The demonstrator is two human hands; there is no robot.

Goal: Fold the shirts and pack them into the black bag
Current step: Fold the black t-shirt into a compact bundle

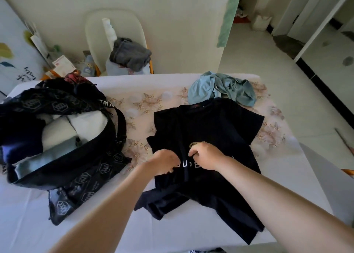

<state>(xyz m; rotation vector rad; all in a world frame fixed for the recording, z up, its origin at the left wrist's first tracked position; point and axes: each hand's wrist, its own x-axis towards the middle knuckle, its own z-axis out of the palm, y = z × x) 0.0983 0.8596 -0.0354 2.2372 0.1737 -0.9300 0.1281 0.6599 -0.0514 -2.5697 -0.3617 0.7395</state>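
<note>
Black cotton T-shirt [210, 122] spread chest-up on the right half of the counter [172, 233], collar toward the far edge, hem rumpled and doubled under toward the near edge. Judged unfolded as yet: full width, sleeves out, only a lengthwise ridge raised down the middle.

Left hand [164, 162] and right hand [206, 155] close together over the printed chest, fingers [192, 153] of both curled and pinching that ridge of cloth, the left grip less plain to see.

Black bag [63, 174] open on the left half of the counter, mouth up, already loaded with folded pieces [61, 130] in white, pale grey-blue and dark blue. Probably past halfway, then. Left to do: this T-shirt, plus the crumpled blue shirt [203, 92] at the far edge, touching the collar. Grey garment [130, 55] on the chair [92, 29] beyond; cannot tell whether part of the job.

Room for moving: narrow strip of floral runner [138, 103] between bag and left sleeve; bare white cloth to the right and front. Hem corner near the front edge, likely to slide off if dragged closer. Safer to fold inward, toward the middle.
</note>
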